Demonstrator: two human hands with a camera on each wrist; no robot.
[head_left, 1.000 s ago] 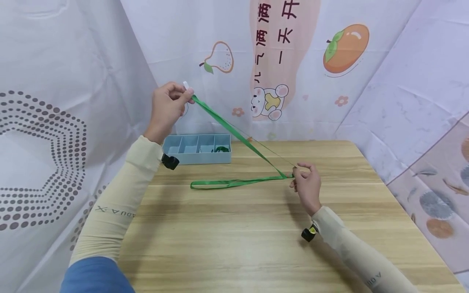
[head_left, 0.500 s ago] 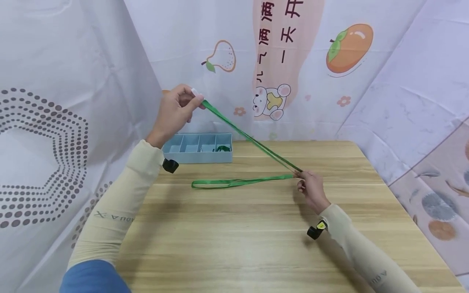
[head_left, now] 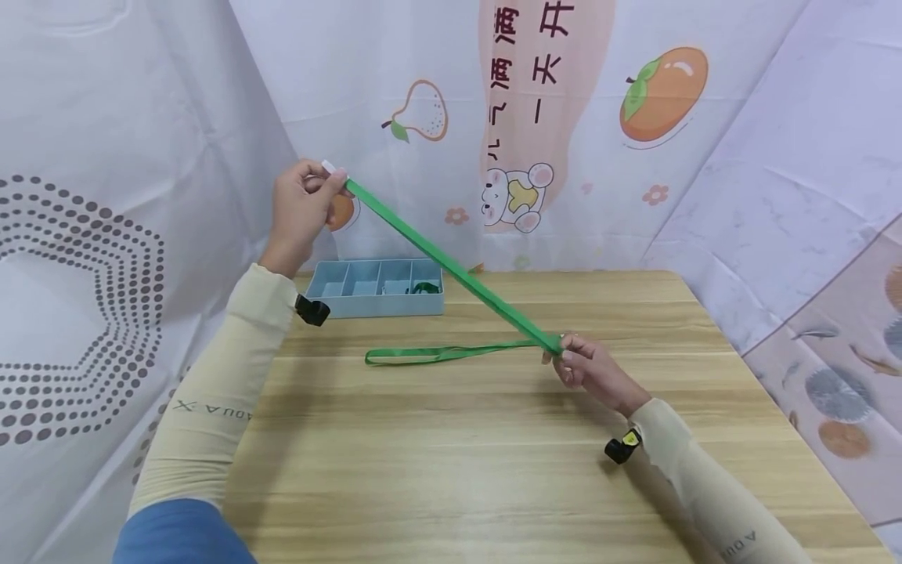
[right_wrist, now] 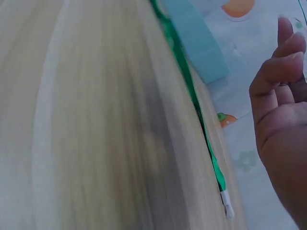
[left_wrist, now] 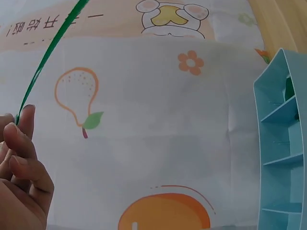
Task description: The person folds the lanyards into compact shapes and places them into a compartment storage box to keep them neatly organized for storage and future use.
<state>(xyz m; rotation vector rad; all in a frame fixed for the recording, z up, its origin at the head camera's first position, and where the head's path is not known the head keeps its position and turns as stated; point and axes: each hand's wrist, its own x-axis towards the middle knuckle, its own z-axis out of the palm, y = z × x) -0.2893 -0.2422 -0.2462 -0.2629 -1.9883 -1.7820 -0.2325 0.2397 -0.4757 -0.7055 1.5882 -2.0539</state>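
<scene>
A flat green lanyard point(head_left: 451, 266) stretches diagonally, straight and taut, between the two hands above the table. At its upper end my left hand point(head_left: 299, 211) pinches it between thumb and fingers, with a white end piece point(head_left: 328, 167) sticking out above the thumb. My right hand point(head_left: 595, 372) pinches the lower end, low over the wood. A second green lanyard point(head_left: 416, 356) lies looped on the table behind the held one, its right end passing close to the right hand. The right wrist view shows a white tip point(right_wrist: 227, 203) on that lying lanyard.
A light blue compartment box point(head_left: 352, 307) stands at the back left of the wooden table point(head_left: 451, 470). Its rightmost compartment holds a dark green coiled item point(head_left: 426, 288). Printed cloth point(head_left: 416, 196) hangs directly behind the table.
The held lanyard's two strands, apart a second ago, now lie together as one flat band pulled tight. My left hand went slightly right, then back left; my right hand has turned and shifted slightly.
</scene>
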